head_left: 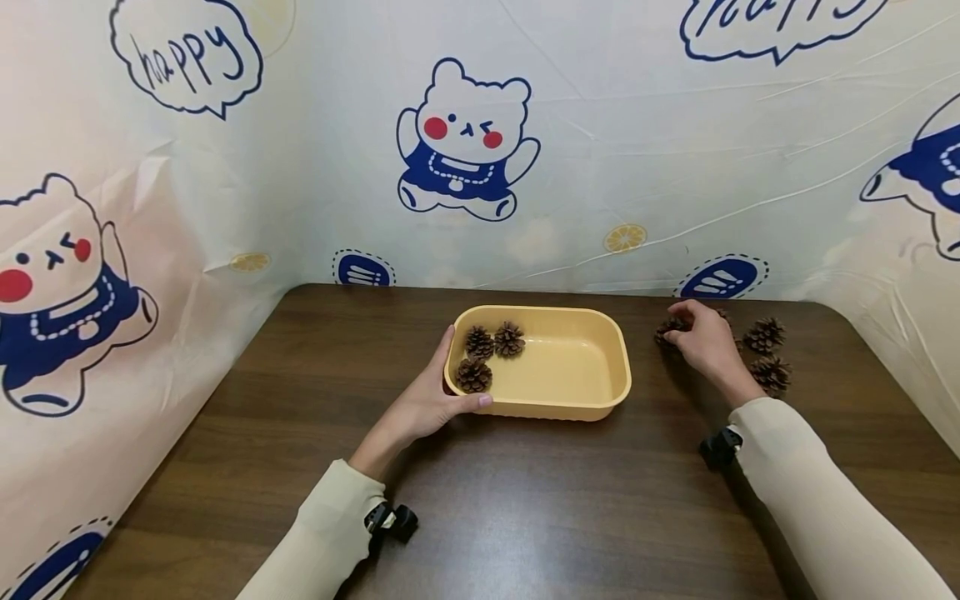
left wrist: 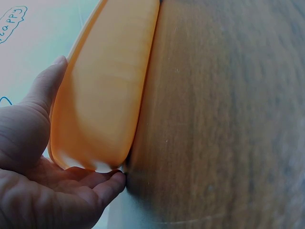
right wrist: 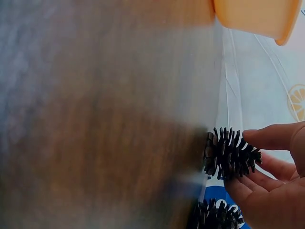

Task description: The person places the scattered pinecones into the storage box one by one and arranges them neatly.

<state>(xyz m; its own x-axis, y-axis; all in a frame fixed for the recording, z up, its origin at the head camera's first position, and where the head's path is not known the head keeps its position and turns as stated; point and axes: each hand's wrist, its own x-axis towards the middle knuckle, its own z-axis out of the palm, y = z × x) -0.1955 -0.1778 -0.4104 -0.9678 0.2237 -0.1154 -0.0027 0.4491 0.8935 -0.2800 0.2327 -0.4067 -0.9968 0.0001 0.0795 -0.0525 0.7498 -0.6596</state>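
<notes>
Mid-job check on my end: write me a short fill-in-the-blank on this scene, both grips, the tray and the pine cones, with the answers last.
In the head view, the left-hand grip holds the yellow tray at its ____ end.
The number of pine cones inside the tray is ____.
The right-hand grip pinches a pine cone to the tray's ____ in the head view.
The upper-left speech bubble there reads ____.

Missing words: left; three; right; happy.

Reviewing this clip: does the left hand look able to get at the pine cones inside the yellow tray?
Probably yes: the left hand grips the tray right beside those pine cones, and nothing visible covers them. It would likely need to let go first.
</notes>
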